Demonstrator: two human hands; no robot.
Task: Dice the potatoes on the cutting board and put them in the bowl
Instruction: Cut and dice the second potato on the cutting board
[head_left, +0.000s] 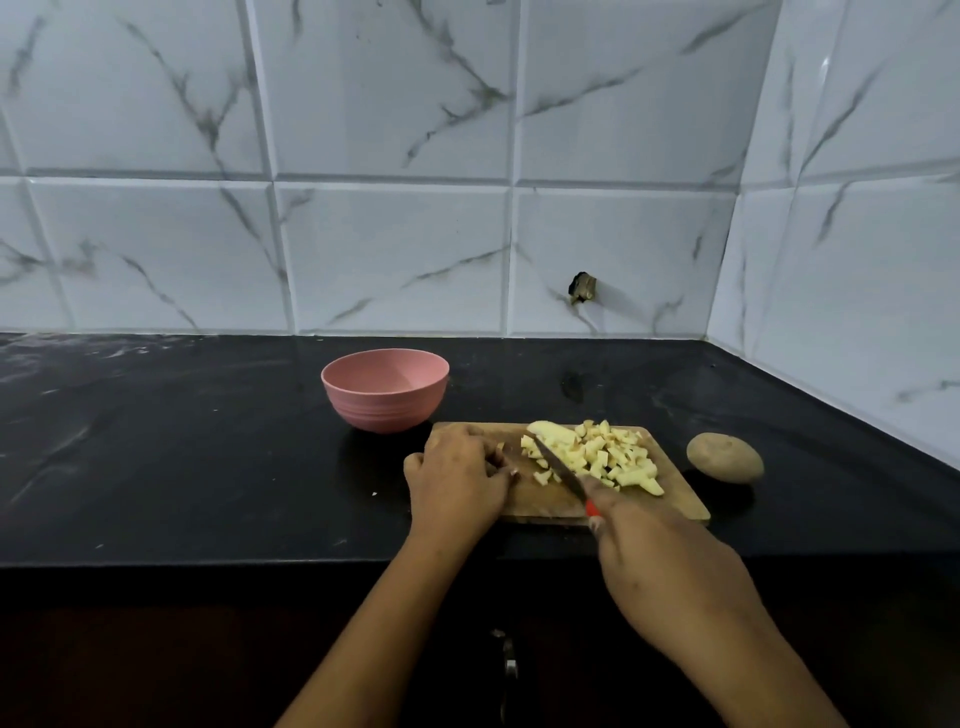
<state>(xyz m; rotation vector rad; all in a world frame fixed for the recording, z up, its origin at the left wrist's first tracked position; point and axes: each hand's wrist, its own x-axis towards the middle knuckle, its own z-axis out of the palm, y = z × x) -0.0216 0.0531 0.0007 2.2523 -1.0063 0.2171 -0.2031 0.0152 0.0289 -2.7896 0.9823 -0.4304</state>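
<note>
Potato dice (602, 457) lie heaped on the right half of the board (545, 506), with one larger uncut piece (550, 431) at the pile's far-left edge. My right hand (670, 561) grips the knife (558, 465) by its red handle, and the blade tip is at the pile's left side. My left hand (457, 478) rests on the board's left end with its fingers curled. I cannot tell if they hold anything. The bowl (384, 389) stands just beyond the board's far-left corner, and a whole potato (724, 457) lies on the counter (182, 441) just right of the board.
</note>
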